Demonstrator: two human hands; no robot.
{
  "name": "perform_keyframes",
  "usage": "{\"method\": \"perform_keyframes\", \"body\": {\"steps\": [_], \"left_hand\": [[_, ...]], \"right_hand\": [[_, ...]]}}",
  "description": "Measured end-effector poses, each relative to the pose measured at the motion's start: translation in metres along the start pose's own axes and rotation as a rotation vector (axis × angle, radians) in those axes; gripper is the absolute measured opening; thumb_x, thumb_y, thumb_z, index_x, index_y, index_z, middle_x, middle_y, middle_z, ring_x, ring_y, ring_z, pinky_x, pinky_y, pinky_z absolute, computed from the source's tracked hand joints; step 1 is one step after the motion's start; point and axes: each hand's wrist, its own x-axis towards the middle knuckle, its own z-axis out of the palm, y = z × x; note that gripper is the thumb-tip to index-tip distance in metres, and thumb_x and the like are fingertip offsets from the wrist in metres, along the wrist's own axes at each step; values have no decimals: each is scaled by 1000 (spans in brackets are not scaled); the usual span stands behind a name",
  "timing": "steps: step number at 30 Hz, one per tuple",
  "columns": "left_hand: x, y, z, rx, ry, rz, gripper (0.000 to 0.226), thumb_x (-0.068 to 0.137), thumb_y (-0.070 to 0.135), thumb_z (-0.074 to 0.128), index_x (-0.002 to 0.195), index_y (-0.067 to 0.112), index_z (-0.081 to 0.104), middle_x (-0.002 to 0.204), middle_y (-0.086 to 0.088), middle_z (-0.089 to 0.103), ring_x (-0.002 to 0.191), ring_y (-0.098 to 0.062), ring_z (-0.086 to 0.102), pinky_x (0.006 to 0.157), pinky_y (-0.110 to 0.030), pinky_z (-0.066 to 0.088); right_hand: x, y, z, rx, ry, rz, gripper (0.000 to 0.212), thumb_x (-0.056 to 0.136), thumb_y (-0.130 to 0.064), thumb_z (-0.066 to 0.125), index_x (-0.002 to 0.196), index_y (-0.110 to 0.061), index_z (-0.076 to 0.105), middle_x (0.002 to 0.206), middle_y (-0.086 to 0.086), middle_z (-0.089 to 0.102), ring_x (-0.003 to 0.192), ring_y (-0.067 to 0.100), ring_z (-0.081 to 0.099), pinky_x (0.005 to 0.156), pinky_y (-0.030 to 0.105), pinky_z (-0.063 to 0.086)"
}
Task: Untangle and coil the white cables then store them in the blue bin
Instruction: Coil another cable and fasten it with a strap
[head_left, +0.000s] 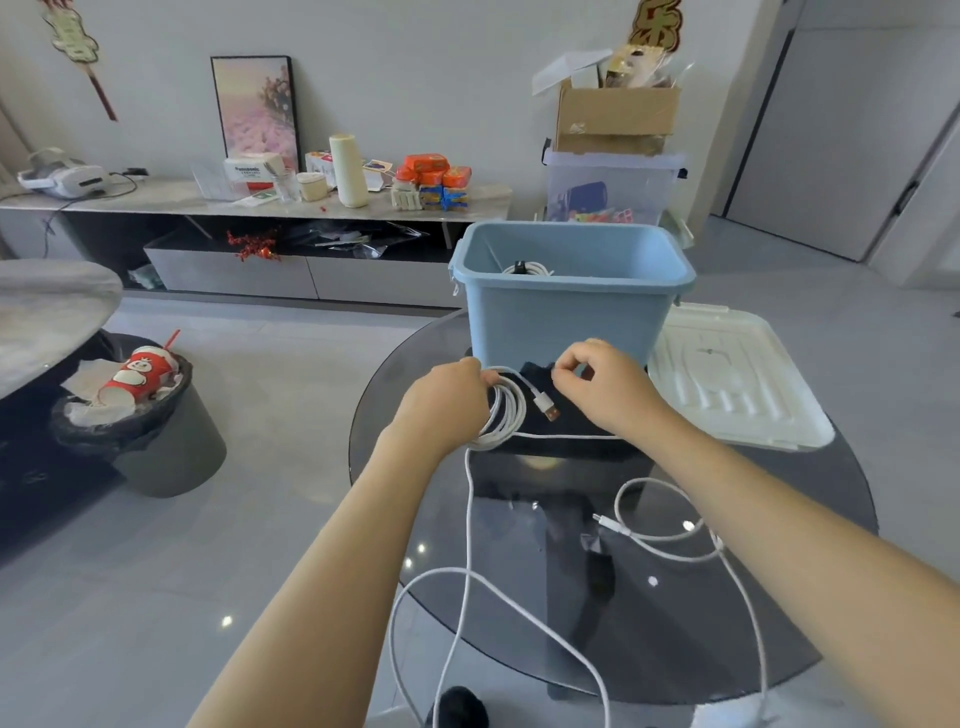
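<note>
My left hand (447, 402) grips a partly wound coil of white cable (506, 415) just in front of the blue bin (566, 317). A USB plug (546, 406) sticks out of the coil toward the right. My right hand (597, 387) has its fingers curled, pinching the cable strand beside the coil. The rest of the white cable hangs down from the coil and lies in loose loops (675, 545) across the dark glass table (779, 623), with a small connector (605, 521) at one end. Inside the bin lies another coiled white cable (527, 269).
The bin's white lid (737, 384) lies flat to the right of the bin. A grey trash can (145, 421) holding a red cup stands on the floor at left. A long cabinet with clutter and stacked boxes lines the far wall.
</note>
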Motion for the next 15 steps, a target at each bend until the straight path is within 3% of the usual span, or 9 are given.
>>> {"method": "perform_keyframes", "body": {"steps": [2, 4, 6, 11, 15], "left_hand": [[-10, 13, 2, 15, -54, 7, 30, 104, 20, 26, 113, 7, 51, 105, -13, 57, 93, -33, 55, 76, -38, 43], [-21, 23, 4, 41, -76, 31, 32, 103, 24, 29, 116, 7, 53, 82, 0, 48, 89, -26, 51, 76, -34, 40], [-32, 29, 7, 59, -106, 53, 30, 103, 25, 30, 111, 7, 53, 71, 6, 35, 84, -23, 47, 73, -31, 35], [-48, 27, 23, -10, -142, 77, 31, 104, 31, 29, 88, 10, 45, 73, 0, 45, 78, -26, 49, 67, -31, 35], [-48, 30, 35, -72, -201, 92, 37, 103, 35, 30, 87, 8, 49, 71, 0, 47, 77, -25, 49, 68, -32, 37]], "right_hand": [[-16, -3, -14, 91, -50, 35, 12, 90, -20, 57, 79, -17, 62, 71, -15, 56, 66, 3, 51, 59, 18, 36], [-32, -2, -24, 142, -62, 66, 12, 89, -20, 57, 78, -17, 62, 64, -11, 57, 58, 3, 52, 57, 17, 38], [-47, 2, -30, 185, -69, 96, 12, 88, -19, 57, 77, -16, 61, 57, -7, 57, 51, 4, 50, 57, 20, 41], [-61, 6, -30, 314, -161, 153, 13, 92, -12, 50, 81, -12, 58, 53, -7, 62, 41, 5, 46, 47, 19, 40], [-63, 13, -36, 287, -163, 144, 13, 94, -20, 50, 89, -18, 61, 60, -3, 58, 52, 12, 52, 63, 24, 46]]}}
